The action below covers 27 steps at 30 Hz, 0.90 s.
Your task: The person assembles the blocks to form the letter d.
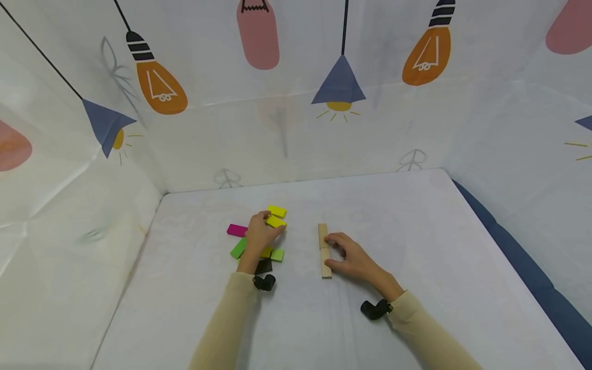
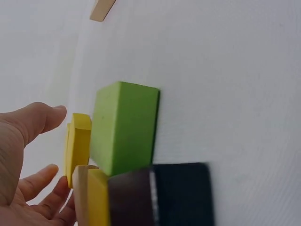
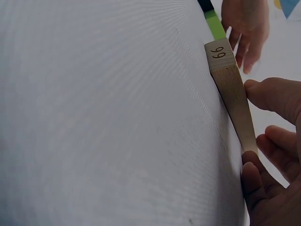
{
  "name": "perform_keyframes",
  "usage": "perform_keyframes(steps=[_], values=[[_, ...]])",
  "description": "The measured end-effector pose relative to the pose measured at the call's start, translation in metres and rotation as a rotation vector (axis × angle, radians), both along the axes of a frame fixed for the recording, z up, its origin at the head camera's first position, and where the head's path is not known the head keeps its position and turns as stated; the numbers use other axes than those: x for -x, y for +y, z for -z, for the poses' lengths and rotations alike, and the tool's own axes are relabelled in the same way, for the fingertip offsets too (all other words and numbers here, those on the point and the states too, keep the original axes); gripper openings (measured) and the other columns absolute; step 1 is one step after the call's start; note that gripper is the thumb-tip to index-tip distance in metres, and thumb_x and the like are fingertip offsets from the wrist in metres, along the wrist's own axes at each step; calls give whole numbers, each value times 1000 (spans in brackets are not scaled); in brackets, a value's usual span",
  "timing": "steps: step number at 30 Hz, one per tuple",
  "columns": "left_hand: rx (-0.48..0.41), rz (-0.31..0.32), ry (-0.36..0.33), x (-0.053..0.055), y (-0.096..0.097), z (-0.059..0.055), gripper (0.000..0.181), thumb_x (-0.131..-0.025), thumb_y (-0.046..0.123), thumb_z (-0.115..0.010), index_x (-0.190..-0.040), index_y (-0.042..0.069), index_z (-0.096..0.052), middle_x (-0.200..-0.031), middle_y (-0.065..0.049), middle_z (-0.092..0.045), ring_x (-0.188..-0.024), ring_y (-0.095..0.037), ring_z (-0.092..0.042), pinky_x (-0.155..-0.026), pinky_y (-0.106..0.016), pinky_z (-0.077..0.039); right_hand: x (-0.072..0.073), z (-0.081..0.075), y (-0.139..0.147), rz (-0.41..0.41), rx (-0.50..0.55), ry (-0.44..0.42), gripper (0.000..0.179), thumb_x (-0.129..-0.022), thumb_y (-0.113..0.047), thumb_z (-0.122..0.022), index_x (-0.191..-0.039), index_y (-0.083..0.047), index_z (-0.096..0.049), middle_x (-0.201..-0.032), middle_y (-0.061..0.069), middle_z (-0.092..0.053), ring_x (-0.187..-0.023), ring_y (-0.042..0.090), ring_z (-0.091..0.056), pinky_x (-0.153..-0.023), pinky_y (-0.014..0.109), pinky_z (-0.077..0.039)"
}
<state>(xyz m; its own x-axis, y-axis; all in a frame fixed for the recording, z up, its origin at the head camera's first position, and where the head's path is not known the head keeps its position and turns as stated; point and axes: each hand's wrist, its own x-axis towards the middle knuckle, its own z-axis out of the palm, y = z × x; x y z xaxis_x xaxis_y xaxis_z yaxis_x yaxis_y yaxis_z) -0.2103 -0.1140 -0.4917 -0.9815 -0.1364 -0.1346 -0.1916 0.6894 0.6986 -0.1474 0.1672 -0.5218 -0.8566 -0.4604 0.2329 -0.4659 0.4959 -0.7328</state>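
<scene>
My left hand (image 1: 261, 236) is spread over the coloured blocks, its thumb and fingers apart on either side of a yellow block (image 1: 276, 222). In the left wrist view a gap shows between the thumb and the yellow blocks (image 2: 81, 141); contact at the fingertips is unclear. To the right, two plain wooden blocks (image 1: 326, 267) lie end to end in a line. My right hand (image 1: 356, 259) rests its thumb and fingertips along their right side. The near wooden block (image 3: 222, 54) has digits marked on its end.
Around the left hand lie a second yellow block (image 1: 277, 210), a magenta block (image 1: 237, 230), a green block (image 1: 238, 248), a light green block (image 1: 277, 255) and a black block (image 1: 263, 266). They are on a white-covered table (image 1: 393, 216) with a patterned cloth (image 1: 296, 133) behind.
</scene>
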Motion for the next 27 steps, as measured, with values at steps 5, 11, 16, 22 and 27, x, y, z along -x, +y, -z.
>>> perform_keyframes(steps=[5, 11, 16, 22, 27], values=[[-61, -5, 23, -2, -1, 5, 68, -89, 30, -79, -145, 3, -51, -145, -19, -53, -131, -35, -51, -115, -52, -41, 0, 1, 0, -3, 8, 7, 56, -85, -11, -83, -135, 1, -60, -124, 14, -64, -102, 24, -59, -77, 27, -52], [-125, -14, 26, -2, -2, 8, 68, -88, 25, -81, -145, 3, -51, -146, -20, -51, -129, -35, -51, -114, -49, -44, 1, 3, 0, -6, 16, 11, 56, -85, -11, -83, -135, 1, -60, -124, 14, -64, -102, 23, -59, -77, 28, -51], [-118, -18, 18, -2, -2, 8, 69, -87, 25, -81, -144, 1, -51, -145, -21, -50, -127, -35, -52, -113, -48, -44, 0, 2, 0, -1, 12, 6, 57, -85, -12, -83, -135, 1, -60, -126, 15, -64, -103, 24, -60, -78, 28, -52], [-100, -23, -3, -2, 0, 7, 69, -87, 25, -81, -143, 0, -51, -144, -22, -48, -128, -35, -51, -115, -48, -43, -1, 2, 0, -1, 9, 7, 56, -86, -12, -82, -135, 1, -59, -127, 14, -63, -103, 25, -60, -78, 28, -52], [-100, -27, -7, -1, 0, 6, 68, -87, 25, -80, -142, 0, -50, -144, -22, -48, -126, -35, -50, -115, -48, -43, -1, 1, 0, 0, 7, 5, 56, -86, -12, -82, -136, 2, -59, -128, 14, -63, -104, 25, -60, -78, 28, -52]])
